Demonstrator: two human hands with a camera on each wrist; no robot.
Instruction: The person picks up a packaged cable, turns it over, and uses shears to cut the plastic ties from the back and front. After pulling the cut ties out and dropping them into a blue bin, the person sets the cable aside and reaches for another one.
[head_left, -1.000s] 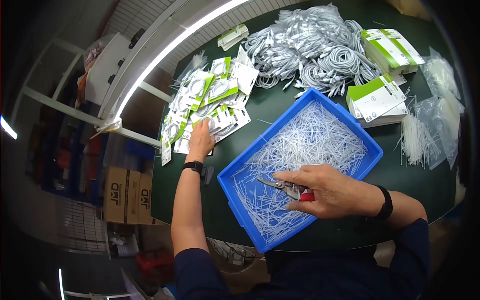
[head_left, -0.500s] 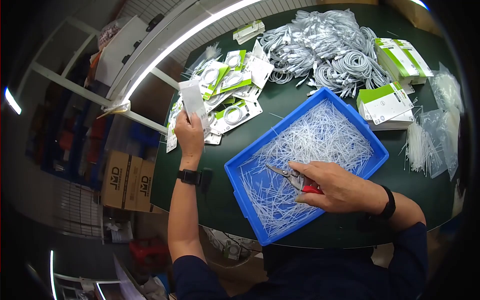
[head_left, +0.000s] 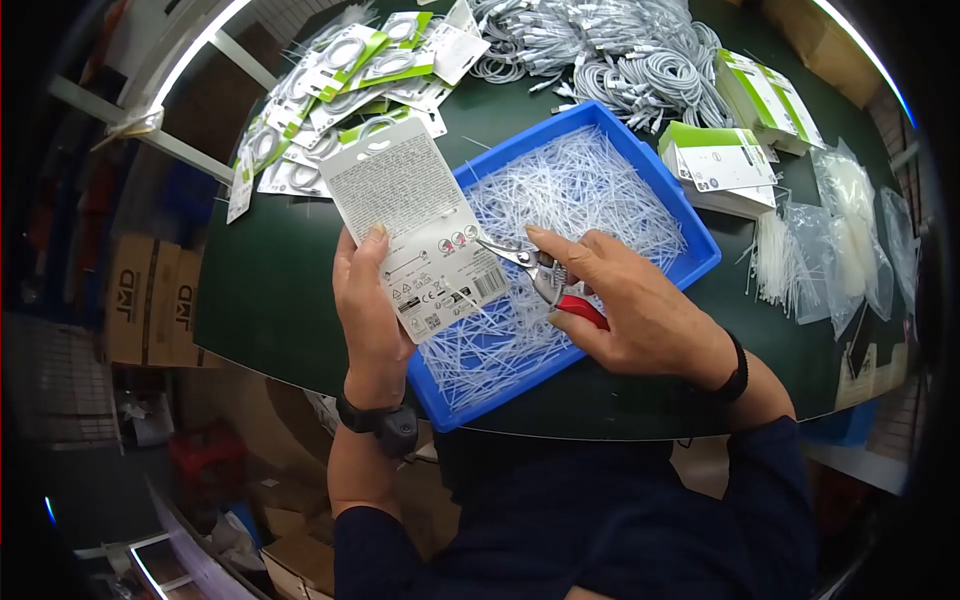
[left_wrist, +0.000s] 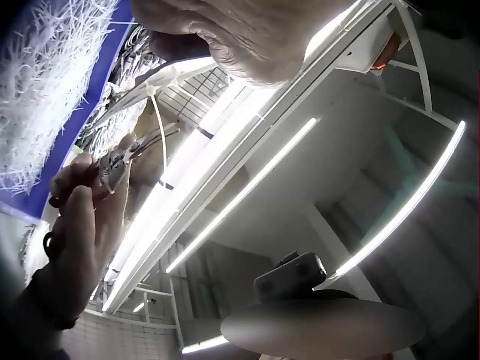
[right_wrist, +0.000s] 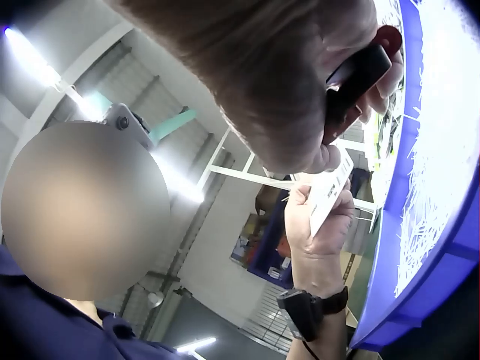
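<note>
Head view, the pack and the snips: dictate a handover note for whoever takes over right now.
Left hand: holds a carded pack over the near-left end of the blue tray, printed back to the camera.
Right hand: grips red-handled snips, tips at the pack's right edge.
Done: many white strands already lie in the tray.
Left: this pack looks not yet cut; more packs lie heaped at the table's far left.
</note>
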